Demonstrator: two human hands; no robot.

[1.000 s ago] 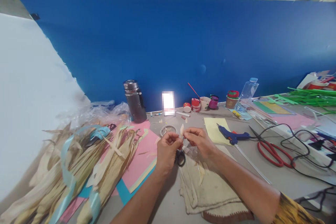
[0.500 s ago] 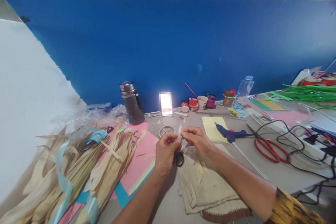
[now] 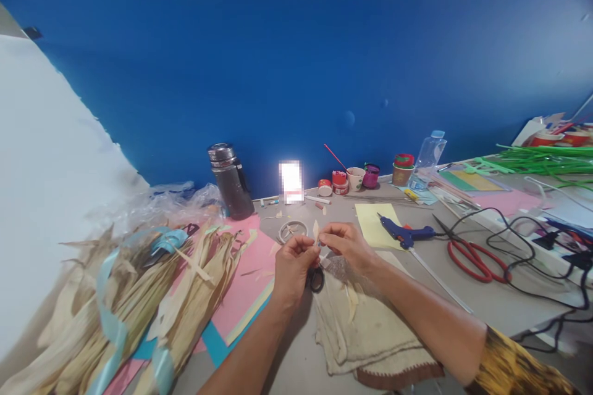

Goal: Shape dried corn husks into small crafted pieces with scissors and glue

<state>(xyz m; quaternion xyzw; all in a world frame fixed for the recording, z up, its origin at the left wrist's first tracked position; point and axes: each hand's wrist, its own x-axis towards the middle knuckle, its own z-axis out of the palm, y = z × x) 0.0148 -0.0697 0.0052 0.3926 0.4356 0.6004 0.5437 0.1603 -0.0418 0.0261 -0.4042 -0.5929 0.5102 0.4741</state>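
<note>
Both hands meet over the middle of the table, their fingertips pinched around a small pale pointed piece of dried corn husk (image 3: 315, 231). My left hand (image 3: 293, 268) grips it from the left near its base. From the right, my right hand (image 3: 349, 247) closes thumb and forefinger at its side. The fingers cover the lower part of the piece. Just below my left fingers shows a black scissors handle (image 3: 317, 280), its blades hidden. A folded beige cloth (image 3: 384, 339) lies under my right wrist, with husk scraps on it. Behind my left hand is a tape roll (image 3: 293, 224).
Corn husks (image 3: 125, 296) and blue ribbon (image 3: 109, 315) lie left on pink paper (image 3: 245, 284). A dark flask (image 3: 230, 182) and paint jars (image 3: 340, 182) stand behind. To the right are a blue glue gun (image 3: 405, 233), red-handled scissors (image 3: 477, 261) and black cables (image 3: 514, 274).
The view has shifted slightly. Both hands stay almost where they were, still pinching the husk piece, with only a tiny movement of the fingers.
</note>
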